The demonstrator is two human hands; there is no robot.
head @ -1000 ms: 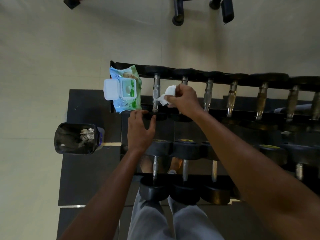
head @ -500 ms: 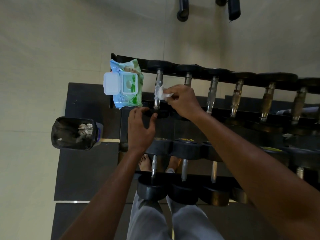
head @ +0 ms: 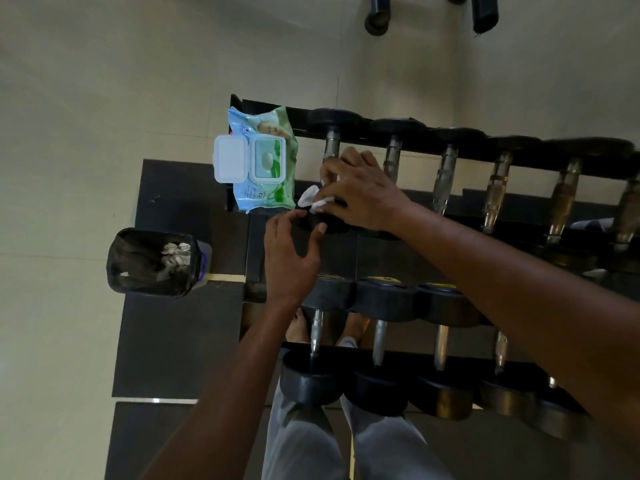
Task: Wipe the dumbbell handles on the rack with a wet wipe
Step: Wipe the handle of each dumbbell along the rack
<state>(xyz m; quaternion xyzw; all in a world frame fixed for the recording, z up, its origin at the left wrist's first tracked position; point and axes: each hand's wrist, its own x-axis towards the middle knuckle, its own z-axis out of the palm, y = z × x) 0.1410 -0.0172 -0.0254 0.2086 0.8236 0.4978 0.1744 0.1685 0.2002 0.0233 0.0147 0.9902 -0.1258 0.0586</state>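
Note:
My right hand (head: 360, 188) is wrapped round the metal handle of the leftmost top-row dumbbell (head: 331, 143), holding a white wet wipe (head: 311, 199) against it; the wipe sticks out to the left near the handle's lower end. My left hand (head: 289, 258) cups the near black head of that same dumbbell (head: 313, 221), fingers and thumb curved round it. The black rack (head: 263, 107) carries a top row of several dumbbells and a lower row nearer me.
A wet-wipe pack (head: 261, 164) with its lid flipped open lies on the rack's left end. A black bin (head: 152, 261) with used wipes stands on the floor to the left. My legs and feet are under the rack. Black posts stand at the top.
My right hand moved left from the second handle onto the leftmost handle and slid the wipe down toward its near end. My left hand stayed on the dumbbell head.

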